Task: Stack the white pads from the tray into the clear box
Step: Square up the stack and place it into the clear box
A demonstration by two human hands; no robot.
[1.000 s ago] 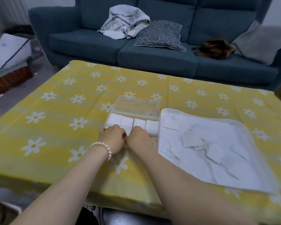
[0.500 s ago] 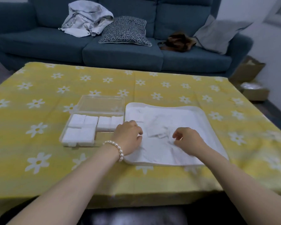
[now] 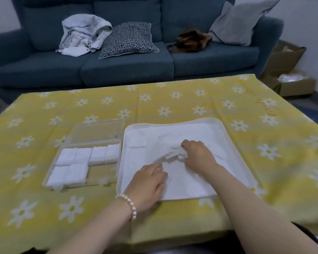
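White square pads [image 3: 84, 158] already fill most of the clear plastic box [image 3: 81, 184], leaving its four-o'clock compartment bare. At three o'clock from it, the white shallow tray [image 3: 233, 142] holds many loose pads. Right hand [image 3: 198, 154] pinches a few; left hand [image 3: 147, 182] rests flat, fingers relaxed, at the tray's seven o'clock.

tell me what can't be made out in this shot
- Loose pads in the tray, head view: white on white, blurred, uncountable.
- Pads under the right hand: fingers hide how many it grips.
- Left hand fingertips: contact with pads unclear.
- Clear box stack heights: not readable from above.
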